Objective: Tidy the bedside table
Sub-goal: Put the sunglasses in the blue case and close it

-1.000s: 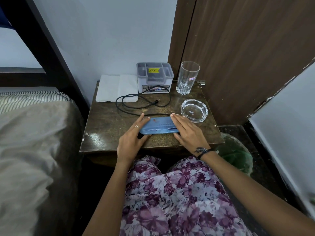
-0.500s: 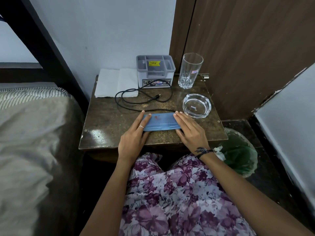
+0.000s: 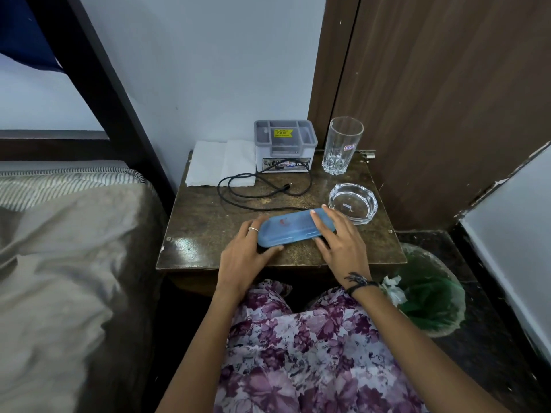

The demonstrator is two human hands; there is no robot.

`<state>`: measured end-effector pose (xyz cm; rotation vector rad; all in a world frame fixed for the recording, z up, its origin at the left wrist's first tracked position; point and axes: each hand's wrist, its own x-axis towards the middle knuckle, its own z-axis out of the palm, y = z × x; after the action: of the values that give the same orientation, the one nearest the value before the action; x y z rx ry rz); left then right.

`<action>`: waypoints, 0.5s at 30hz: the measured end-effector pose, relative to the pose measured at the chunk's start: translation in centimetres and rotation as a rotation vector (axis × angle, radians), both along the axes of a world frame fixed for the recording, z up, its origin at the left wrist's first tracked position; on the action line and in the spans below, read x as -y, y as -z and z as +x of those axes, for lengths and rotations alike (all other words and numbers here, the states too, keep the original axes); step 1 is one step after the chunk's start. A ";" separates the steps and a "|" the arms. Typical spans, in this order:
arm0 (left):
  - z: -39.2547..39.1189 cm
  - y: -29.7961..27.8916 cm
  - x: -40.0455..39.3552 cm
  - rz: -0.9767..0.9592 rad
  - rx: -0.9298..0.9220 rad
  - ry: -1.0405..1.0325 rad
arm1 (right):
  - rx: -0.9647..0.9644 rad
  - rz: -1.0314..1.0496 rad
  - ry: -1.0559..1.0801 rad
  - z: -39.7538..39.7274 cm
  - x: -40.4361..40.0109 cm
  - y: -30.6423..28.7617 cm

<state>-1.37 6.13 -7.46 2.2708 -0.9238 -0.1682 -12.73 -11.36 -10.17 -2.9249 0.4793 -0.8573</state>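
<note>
Blue plastic case (image 3: pixel 295 228) is lying near the front of the bedside table (image 3: pixel 205 231), its long axis running left to right across the top, with the right end tilting slightly toward the wall. One case is showing, and two hands are working on it. Left hand (image 3: pixel 243 257) is cupping the left end, fingers curling round the far side and the thumb pressing the near edge, so it is grasping the case loosely rather than clenching. Right hand (image 3: pixel 340 244) is lying over the right end with fingers stretched out almost flat on the lid and the thumb tucking under the near edge; the hand is wide open yet touching and steadying the case. Whether the case is lifting off the wood or resting on it cannot be told. Just behind the case one black cable (image 3: pixel 262 189) is looping across the tabletop, its plug end lying free near the middle. One glass ashtray (image 3: pixel 352 202) is sitting just beside the right fingertips. Farther back, against the wall, one grey organiser box (image 3: pixel 284 146) with a yellow price sticker is standing between one folded white napkin (image 3: pixel 220 163) on the left and one tall drinking glass (image 3: pixel 343 144) on the right. One green-lined bin (image 3: pixel 432 296) is standing on the floor to the right of the table.
</note>
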 end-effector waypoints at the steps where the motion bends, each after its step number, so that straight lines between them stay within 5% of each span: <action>1: -0.1 -0.3 0.1 -0.028 -0.065 -0.033 | -0.014 0.028 0.026 0.2 -0.5 -0.2; 5: -0.6 -0.8 0.7 -0.082 -0.180 -0.120 | -0.011 0.344 0.179 1.5 -3.1 -1.5; 11: -2.3 -1.1 0.1 -0.291 -0.271 -0.321 | 0.448 1.224 0.322 4.1 -7.7 -2.4; 15: -2.8 -1.6 -1.3 -0.420 -0.295 -0.517 | 0.406 1.548 0.274 7.4 -10.4 -3.7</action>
<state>-4.15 7.47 -5.82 1.9444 -0.1783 -0.0663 -5.32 -0.98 -6.50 -1.2696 0.9242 -0.5843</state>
